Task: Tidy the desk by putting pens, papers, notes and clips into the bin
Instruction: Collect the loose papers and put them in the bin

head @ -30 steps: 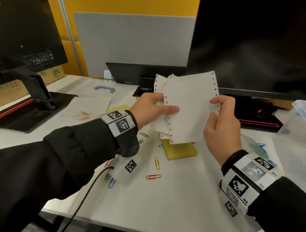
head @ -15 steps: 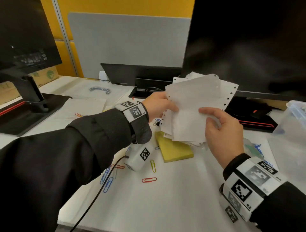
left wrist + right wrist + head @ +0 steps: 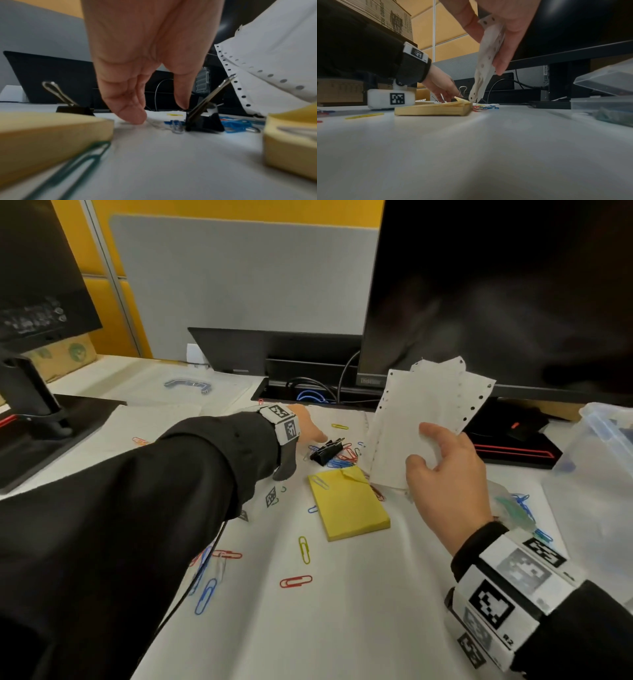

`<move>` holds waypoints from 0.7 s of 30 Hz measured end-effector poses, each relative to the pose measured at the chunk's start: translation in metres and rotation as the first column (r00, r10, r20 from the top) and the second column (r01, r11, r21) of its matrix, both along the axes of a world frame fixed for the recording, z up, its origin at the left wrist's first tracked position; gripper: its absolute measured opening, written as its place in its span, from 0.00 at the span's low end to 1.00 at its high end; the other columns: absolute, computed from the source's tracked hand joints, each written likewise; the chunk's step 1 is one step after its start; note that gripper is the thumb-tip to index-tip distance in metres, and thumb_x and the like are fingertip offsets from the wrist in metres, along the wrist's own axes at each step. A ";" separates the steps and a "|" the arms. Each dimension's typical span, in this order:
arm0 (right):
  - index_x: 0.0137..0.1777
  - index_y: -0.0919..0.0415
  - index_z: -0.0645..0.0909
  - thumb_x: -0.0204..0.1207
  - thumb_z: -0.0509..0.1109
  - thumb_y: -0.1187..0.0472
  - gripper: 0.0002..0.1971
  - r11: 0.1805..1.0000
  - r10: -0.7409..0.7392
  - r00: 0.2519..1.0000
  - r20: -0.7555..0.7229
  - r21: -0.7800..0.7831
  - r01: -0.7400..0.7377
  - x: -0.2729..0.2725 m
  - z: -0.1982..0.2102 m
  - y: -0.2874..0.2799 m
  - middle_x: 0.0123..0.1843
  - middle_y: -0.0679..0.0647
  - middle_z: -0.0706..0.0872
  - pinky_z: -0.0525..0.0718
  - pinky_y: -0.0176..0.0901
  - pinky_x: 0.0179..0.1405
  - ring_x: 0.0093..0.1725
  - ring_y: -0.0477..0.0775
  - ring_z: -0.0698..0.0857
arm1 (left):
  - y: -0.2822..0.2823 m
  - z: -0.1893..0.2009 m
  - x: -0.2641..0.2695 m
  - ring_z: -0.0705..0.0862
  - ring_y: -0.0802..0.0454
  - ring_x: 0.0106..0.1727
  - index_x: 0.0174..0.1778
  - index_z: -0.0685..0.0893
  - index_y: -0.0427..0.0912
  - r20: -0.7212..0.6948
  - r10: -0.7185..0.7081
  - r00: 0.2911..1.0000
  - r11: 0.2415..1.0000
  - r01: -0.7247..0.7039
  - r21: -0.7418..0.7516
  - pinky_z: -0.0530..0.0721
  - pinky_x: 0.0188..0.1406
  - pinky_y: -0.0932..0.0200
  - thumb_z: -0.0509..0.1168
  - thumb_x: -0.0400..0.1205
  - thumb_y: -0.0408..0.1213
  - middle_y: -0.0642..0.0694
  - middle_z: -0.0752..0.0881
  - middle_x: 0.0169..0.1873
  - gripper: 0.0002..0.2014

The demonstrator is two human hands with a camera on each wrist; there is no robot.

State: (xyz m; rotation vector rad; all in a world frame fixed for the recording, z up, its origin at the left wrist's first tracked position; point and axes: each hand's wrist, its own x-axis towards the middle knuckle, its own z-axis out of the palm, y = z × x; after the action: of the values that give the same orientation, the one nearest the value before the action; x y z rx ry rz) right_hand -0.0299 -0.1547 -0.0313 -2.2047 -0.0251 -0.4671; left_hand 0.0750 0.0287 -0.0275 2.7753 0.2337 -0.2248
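My right hand (image 3: 442, 474) pinches a small stack of white perforated papers (image 3: 421, 419) and holds them upright above the desk; the right wrist view shows the papers (image 3: 486, 65) between thumb and fingers. My left hand (image 3: 308, 429) reaches down to the desk with its fingers straight. Its fingertips (image 3: 133, 119) touch the surface just left of a black binder clip (image 3: 204, 121), holding nothing. A yellow sticky-note pad (image 3: 347, 505) lies in front of the clip (image 3: 325, 451). Coloured paper clips (image 3: 296, 581) are scattered around. The clear plastic bin (image 3: 603, 440) stands at the right.
A large monitor (image 3: 496, 296) and its stand rise behind the papers, with cables in a desk slot. A second monitor base (image 3: 41, 433) sits at the left. Another binder clip (image 3: 73, 109) and a second yellow pad (image 3: 42, 135) lie near my left hand.
My left hand has let go of the papers and dropped to the desk beside the binder clip. The right hand now holds the papers alone, shifted to the right.
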 end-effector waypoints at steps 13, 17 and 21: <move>0.75 0.58 0.68 0.76 0.61 0.65 0.25 1.000 -0.003 1.000 -0.023 -0.015 0.003 0.003 0.000 0.001 0.73 0.56 0.70 0.69 0.38 0.59 0.65 0.62 0.77 | 0.010 0.002 0.001 0.83 0.47 0.51 0.58 0.86 0.44 -0.251 -0.109 0.962 0.953 0.173 0.248 0.82 0.63 0.51 0.73 0.73 0.47 0.50 0.85 0.43 0.19; 0.74 0.58 0.69 0.76 0.62 0.65 0.25 1.000 0.001 1.000 -0.018 -0.016 -0.001 0.004 -0.001 0.001 0.72 0.56 0.70 0.67 0.37 0.54 0.64 0.63 0.78 | 0.014 0.010 -0.006 0.80 0.49 0.47 0.57 0.87 0.41 -0.293 -0.151 0.944 0.905 0.251 0.343 0.80 0.59 0.56 0.70 0.76 0.45 0.45 0.86 0.51 0.17; 0.74 0.57 0.69 0.77 0.62 0.65 0.24 1.000 -0.001 1.000 -0.005 -0.017 0.001 0.007 -0.001 0.000 0.72 0.55 0.70 0.65 0.36 0.54 0.66 0.59 0.76 | 0.015 0.006 -0.002 0.83 0.42 0.58 0.61 0.83 0.38 -0.140 -0.065 0.988 0.981 0.089 0.171 0.79 0.60 0.52 0.69 0.76 0.48 0.40 0.84 0.61 0.22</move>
State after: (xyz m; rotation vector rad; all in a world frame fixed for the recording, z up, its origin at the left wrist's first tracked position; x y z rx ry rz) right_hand -0.0232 -0.1543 -0.0320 -2.2225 -0.0255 -0.4628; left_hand 0.0734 0.0440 -0.0215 2.9513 0.1877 -0.4311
